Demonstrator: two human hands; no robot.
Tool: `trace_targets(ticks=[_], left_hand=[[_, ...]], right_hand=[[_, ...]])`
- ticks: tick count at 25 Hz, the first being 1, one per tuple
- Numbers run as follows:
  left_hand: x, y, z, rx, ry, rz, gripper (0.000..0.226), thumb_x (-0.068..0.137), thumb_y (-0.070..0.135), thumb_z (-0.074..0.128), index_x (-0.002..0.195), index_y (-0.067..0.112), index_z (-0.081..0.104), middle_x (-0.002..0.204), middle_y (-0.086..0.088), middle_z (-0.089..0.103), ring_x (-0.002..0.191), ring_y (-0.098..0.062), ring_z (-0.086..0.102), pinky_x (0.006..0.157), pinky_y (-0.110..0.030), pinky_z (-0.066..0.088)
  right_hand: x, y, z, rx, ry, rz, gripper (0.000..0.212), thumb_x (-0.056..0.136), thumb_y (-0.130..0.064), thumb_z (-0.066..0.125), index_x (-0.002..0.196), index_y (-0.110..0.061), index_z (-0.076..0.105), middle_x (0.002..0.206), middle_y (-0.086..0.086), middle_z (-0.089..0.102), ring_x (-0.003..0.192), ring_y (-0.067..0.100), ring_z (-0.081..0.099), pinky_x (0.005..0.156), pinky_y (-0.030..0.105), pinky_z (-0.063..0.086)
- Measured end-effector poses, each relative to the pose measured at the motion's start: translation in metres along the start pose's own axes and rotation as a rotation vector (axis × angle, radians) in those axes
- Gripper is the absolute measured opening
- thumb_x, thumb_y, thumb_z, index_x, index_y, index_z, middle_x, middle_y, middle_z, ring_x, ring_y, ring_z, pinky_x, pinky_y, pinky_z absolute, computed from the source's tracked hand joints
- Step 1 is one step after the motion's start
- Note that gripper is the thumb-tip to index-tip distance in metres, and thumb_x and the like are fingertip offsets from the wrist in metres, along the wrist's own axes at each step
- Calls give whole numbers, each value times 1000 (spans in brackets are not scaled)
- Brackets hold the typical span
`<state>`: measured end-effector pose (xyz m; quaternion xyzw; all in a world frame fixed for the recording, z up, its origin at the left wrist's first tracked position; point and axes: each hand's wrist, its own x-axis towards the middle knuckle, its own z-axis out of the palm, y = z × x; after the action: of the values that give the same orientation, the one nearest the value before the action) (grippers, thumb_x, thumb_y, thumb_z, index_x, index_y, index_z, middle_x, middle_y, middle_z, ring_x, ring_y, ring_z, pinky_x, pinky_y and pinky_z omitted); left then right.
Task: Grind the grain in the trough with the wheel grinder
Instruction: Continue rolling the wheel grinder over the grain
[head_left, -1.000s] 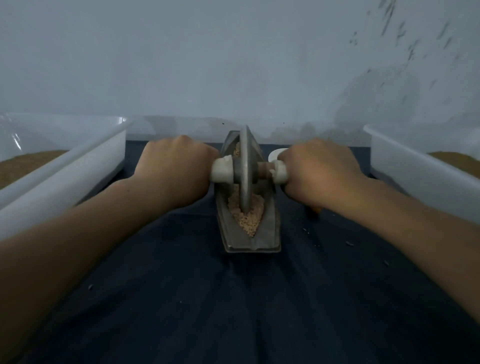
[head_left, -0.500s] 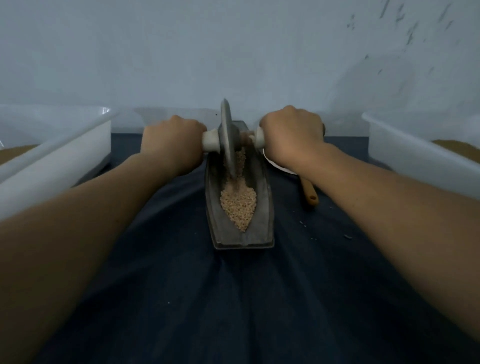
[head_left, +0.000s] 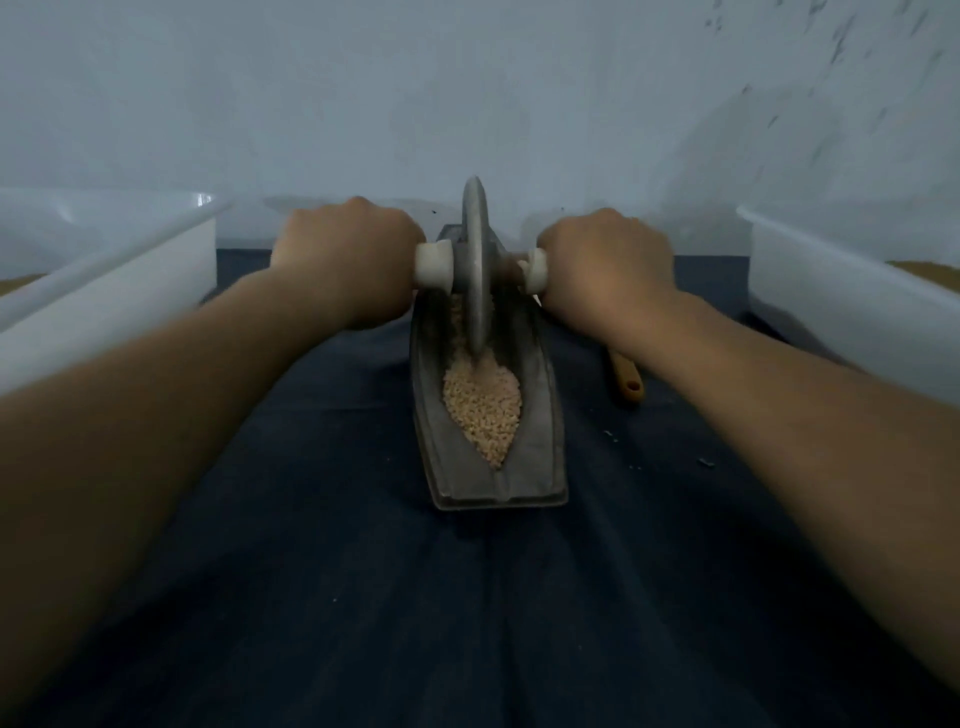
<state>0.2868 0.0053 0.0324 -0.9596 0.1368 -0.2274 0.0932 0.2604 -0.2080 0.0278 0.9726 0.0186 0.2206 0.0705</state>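
Left hand (head_left: 345, 262) and right hand (head_left: 605, 265) each gripping a white axle handle (head_left: 434, 265), upright grey metal wheel grinder (head_left: 475, 260) at far end of boat-shaped grey metal trough (head_left: 540, 415), pale grain (head_left: 482, 410) heaped nearer, dark cloth-covered bench (head_left: 467, 597)

The ends of the axle (head_left: 435, 266) are hidden within the left hand (head_left: 343, 260) and right hand (head_left: 602, 270). The far end of the trough (head_left: 540, 415) is masked by the wheel (head_left: 475, 260). The left tub (head_left: 104, 270) and right tub (head_left: 841, 291) are cut off at the edges. A yellow handle (head_left: 626, 376) is largely covered by the right forearm (head_left: 779, 415). Specks (head_left: 705, 461) on the cloth (head_left: 467, 597) are too small to identify.
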Motion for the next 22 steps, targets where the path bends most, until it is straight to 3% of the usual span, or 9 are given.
trace_targets(ticks=[3,5,7,10,13,17,20,22], left_hand=[[3,5,-3,-8,-25,-35,15,87,29,58,99,31,66,87,-2,58,72,-26,54,63,-36,40],[-19,5,-8,-6,-2,-14,12,87,29,59,97,33,64,82,0,55,68,-23,51,60,-34,38],[-48,-1,-11,-29,56,38,6,84,32,60,87,36,59,73,6,50,61,-18,47,53,-30,34],[-66,-8,-9,-51,126,70,10,79,35,61,78,39,52,65,11,44,52,-14,39,48,-25,27],[-43,-4,5,-50,98,-19,5,84,31,58,87,34,60,74,4,55,63,-22,55,50,-27,31],[-15,6,6,-55,36,-94,17,89,25,58,104,29,65,89,-3,59,81,-30,62,62,-35,39],[-38,4,-1,-59,68,-51,11,87,26,60,98,29,63,77,1,51,69,-26,55,59,-34,36],[-58,1,-6,-30,143,18,10,84,29,63,84,30,53,67,5,37,55,-19,39,52,-31,30]], right_hand=[[6,-3,-3,31,-13,0,13,88,-21,66,101,-20,66,92,5,56,80,28,52,70,35,46],[-12,1,-10,26,-24,-58,13,85,-22,68,98,-24,65,90,4,59,79,27,56,66,34,48],[-34,8,-17,-2,22,-130,11,80,-25,68,88,-29,63,77,-2,55,66,21,52,53,27,36],[-48,15,-20,-57,108,-188,9,72,-28,67,78,-31,61,63,-5,49,52,15,43,46,21,26],[-23,3,-10,-95,143,-108,10,77,-27,71,86,-30,67,66,-3,44,55,18,42,49,24,24],[6,-8,-5,-69,83,-53,10,90,-26,68,99,-22,69,79,2,47,72,26,47,60,31,33],[-13,-2,-10,-60,110,-123,13,86,-25,70,97,-24,65,76,0,44,71,26,46,54,29,26],[-37,6,-12,-51,144,-185,15,82,-28,70,91,-26,58,74,-1,50,69,27,52,50,26,22]])
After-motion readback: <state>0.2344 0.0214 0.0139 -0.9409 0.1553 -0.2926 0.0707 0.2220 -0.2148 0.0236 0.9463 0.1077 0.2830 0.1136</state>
